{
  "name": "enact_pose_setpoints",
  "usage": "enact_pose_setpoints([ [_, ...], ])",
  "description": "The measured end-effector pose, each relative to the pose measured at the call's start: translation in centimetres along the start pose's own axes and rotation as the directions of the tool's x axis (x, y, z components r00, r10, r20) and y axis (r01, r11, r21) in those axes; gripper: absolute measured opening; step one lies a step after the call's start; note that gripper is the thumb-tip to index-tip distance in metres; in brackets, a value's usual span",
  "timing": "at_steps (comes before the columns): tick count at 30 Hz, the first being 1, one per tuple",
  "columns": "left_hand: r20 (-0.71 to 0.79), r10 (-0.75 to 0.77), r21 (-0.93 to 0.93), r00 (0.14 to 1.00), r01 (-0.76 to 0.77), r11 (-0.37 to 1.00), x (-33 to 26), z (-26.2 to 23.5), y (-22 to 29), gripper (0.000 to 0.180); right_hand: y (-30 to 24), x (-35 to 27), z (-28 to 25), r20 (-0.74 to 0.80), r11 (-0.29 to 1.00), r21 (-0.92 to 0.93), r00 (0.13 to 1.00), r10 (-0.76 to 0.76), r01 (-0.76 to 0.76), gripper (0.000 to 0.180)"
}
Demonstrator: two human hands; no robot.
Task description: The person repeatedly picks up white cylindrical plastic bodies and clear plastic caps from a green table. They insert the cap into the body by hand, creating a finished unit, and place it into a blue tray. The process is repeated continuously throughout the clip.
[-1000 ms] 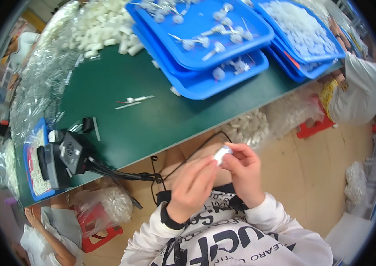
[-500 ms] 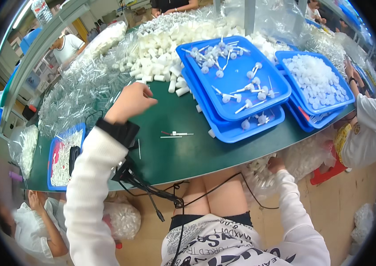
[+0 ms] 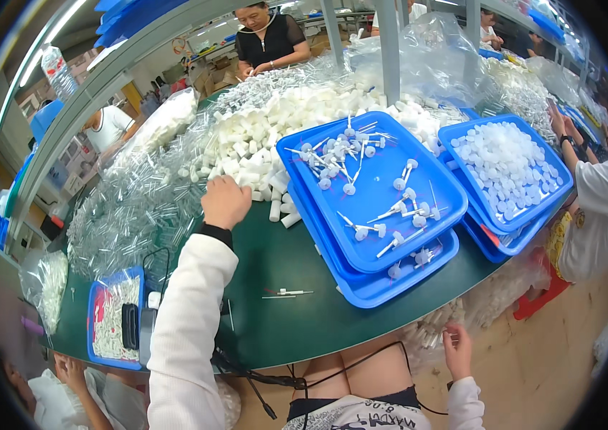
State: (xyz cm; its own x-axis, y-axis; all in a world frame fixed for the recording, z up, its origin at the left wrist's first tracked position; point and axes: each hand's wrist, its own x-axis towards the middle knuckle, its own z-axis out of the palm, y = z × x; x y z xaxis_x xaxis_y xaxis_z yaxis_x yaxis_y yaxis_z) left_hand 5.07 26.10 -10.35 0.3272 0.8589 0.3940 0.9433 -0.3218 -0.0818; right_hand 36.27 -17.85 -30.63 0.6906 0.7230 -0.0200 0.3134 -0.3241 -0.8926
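Right hand (image 3: pixel 457 350) low at the table edge (image 3: pixel 361 337), fingers spread, empty. Left hand (image 3: pixel 225 201) curled over the white caps (image 3: pixel 261 143) heaped mid-table; grip unclear. Best pinching one cap cleanly, not raking neighbours.

Green worktable (image 3: pixel 304 315), tan floor (image 3: pixel 533 358), metal shelf posts (image 3: pixel 388 43), overhead strip light (image 3: pixel 46 50), possibly workshop bg

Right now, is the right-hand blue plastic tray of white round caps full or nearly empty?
Nearly full: the white round caps cover most of the floor of the right-hand blue plastic tray.
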Motion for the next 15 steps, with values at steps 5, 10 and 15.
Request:
enact_pose_setpoints([
  [5,-0.092,0.036,-0.275,0.995,-0.06,0.959,4.7,3.4,-2.0,0.026,-4.5,-1.5,1.7,0.094,1.0,0.009,0.995,-0.025,0.024,0.014],
  [10,-0.177,0.048,-0.312,0.983,-0.103,0.944,4.6,3.8,-0.2,0.022,-11.5,-0.9,-1.6,0.114,0.983,0.101,0.98,-0.164,0.153,0.012],
  [15,-0.196,0.08,-0.397,0.977,-0.154,0.905,0.9,-5.6,1.3,0.023,-24.2,5.8,-5.6,0.186,0.835,0.0,0.82,-0.541,0.551,0.009],
])
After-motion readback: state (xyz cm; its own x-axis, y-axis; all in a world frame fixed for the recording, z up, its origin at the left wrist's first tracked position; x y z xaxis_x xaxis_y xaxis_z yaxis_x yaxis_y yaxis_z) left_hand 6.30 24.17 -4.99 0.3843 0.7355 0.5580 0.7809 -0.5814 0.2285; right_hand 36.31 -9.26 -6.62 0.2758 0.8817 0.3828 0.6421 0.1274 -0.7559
